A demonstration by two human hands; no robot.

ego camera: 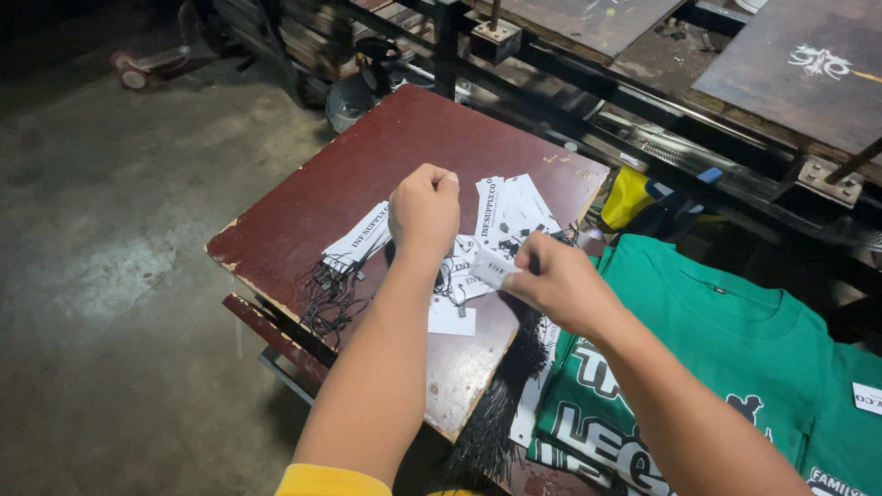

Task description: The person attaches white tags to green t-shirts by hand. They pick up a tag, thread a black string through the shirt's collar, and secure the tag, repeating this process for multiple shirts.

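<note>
My left hand (424,208) is closed in a fist above a scatter of white paper tags (514,209) with black strings on a dark red table (367,165). What it pinches is too small to tell, possibly a thin string. My right hand (560,280) holds one white tag (493,269) between its fingers, just right of the left fist. A bundle of loose black strings (503,400) hangs over the table's near edge below my right hand.
A stack of green T-shirts (735,349) with white print lies to the right. More strung tags (354,246) lie at the table's left. Dark metal printing platens and a frame (781,64) stand behind. Concrete floor (101,276) is on the left.
</note>
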